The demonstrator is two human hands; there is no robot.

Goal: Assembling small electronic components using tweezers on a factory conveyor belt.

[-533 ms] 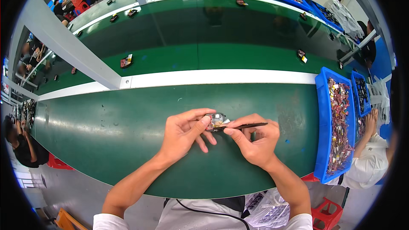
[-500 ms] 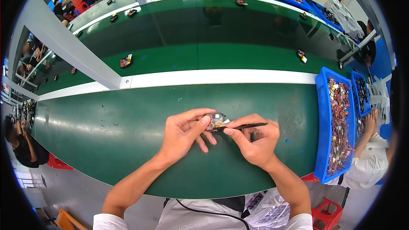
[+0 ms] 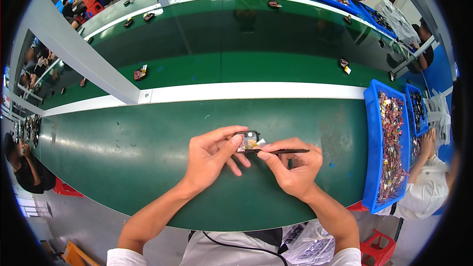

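Well left of the blue parts tray (image 3: 373, 143), above the green counter (image 3: 123, 177), a small black-rimmed device case (image 3: 253, 137) is pinched in the narrow grip of the L hand (image 3: 212, 152), while the R hand (image 3: 295, 170), nearer the tray, has its grip closed on a dark tweezer-like tool (image 3: 290, 151), tip by the case's tray-side edge nr a white tab (image 3: 261, 142); exact contact's too small to tell. For clean work, best brace the case by its rim w/ light tool pressure, min. wobble & no snagging of the tab.
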